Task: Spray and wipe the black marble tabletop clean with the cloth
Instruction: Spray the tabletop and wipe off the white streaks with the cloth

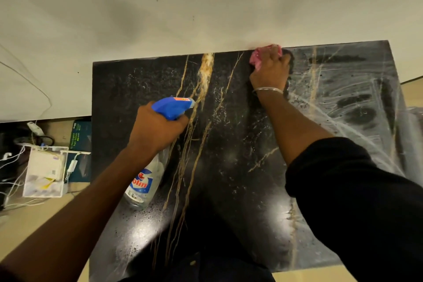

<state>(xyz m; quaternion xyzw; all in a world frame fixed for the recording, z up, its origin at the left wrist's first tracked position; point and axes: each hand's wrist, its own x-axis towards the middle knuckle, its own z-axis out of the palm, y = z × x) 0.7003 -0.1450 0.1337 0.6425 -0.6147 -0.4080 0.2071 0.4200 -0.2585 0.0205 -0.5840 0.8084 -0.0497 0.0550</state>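
On the floor at far left, a white tray (44,171) of cables and a dark green box (80,151) are lying beside the table. The left hand (158,128) is gripping the spray bottle (146,181) by its blue trigger head, the nozzle pointing across the black marble tabletop (229,144). The right hand (270,68), fingers curled, is pressing the pink cloth (258,57) onto the tabletop's far edge, where it meets the pale wall (183,7). Whitish streaks (343,98) are covering the slab's right portion.
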